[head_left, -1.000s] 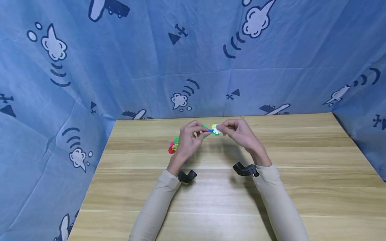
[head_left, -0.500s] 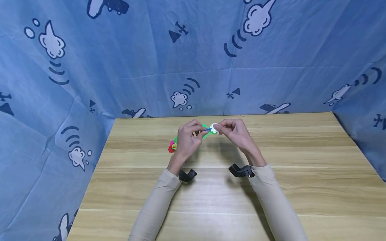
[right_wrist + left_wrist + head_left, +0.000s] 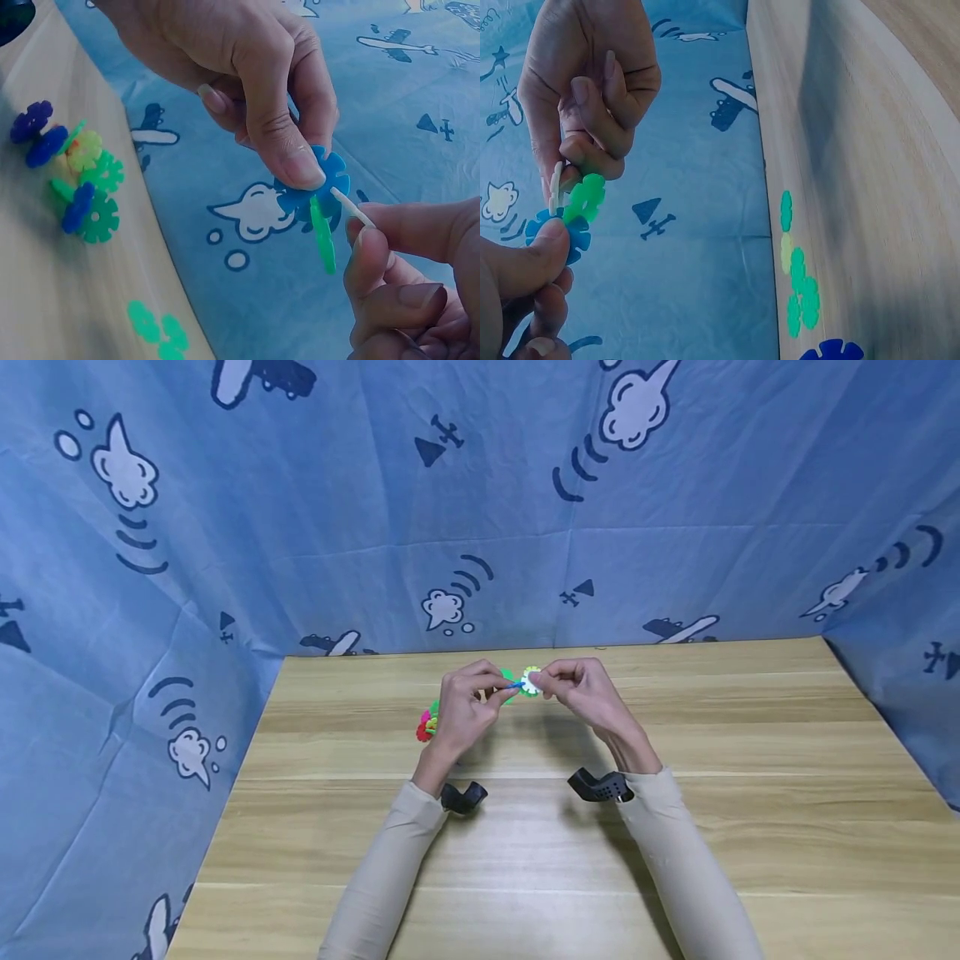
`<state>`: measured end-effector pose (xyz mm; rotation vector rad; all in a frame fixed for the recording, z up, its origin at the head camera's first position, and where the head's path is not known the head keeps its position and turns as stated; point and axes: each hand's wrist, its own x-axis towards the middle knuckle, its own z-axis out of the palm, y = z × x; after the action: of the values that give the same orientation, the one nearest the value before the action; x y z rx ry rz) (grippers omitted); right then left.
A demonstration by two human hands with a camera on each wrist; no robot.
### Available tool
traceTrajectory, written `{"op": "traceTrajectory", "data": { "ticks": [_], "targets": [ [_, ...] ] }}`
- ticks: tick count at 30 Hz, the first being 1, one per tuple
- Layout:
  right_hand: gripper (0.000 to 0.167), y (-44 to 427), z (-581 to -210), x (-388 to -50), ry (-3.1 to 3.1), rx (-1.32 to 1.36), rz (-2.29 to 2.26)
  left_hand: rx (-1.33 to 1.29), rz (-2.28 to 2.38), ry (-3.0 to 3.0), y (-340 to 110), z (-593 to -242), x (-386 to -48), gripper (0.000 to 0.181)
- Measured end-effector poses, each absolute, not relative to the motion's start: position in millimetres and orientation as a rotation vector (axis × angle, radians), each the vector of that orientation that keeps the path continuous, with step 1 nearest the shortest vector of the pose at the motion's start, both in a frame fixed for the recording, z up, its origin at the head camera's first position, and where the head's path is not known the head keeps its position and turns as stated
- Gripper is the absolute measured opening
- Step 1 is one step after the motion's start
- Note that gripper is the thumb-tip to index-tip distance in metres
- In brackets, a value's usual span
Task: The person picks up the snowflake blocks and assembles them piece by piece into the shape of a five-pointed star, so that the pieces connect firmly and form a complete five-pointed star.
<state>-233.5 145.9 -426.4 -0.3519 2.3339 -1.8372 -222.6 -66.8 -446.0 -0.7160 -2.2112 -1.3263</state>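
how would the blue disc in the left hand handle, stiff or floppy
Probably fairly stiff: the blue disc shows no visible bend, pinched in the left hand. Likely light, being thin. Its notched edge would probably stop it rolling smoothly.

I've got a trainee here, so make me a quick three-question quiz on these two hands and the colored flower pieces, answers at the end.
1. Which color is the piece pinched by the left hand? A: pink. B: blue. C: yellow.
2. True or false: the right hand holds nothing.
3. Fill in: on the wooden table, the red piece lies nearer the ____ hand.

Key:
1. B, a blue piece.
2. False; it pinches a white piece.
3. Left.
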Motion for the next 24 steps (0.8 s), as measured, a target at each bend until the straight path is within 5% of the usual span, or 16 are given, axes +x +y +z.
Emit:
{"op": "traceTrajectory", "data": {
  "ticks": [24],
  "targets": [
    [0.032, 145, -424, -231, 2.325, -0.321, -1.812, -0.742, -1.262, -2.264, -69, -438, -220, 0.009]
  ]
}}
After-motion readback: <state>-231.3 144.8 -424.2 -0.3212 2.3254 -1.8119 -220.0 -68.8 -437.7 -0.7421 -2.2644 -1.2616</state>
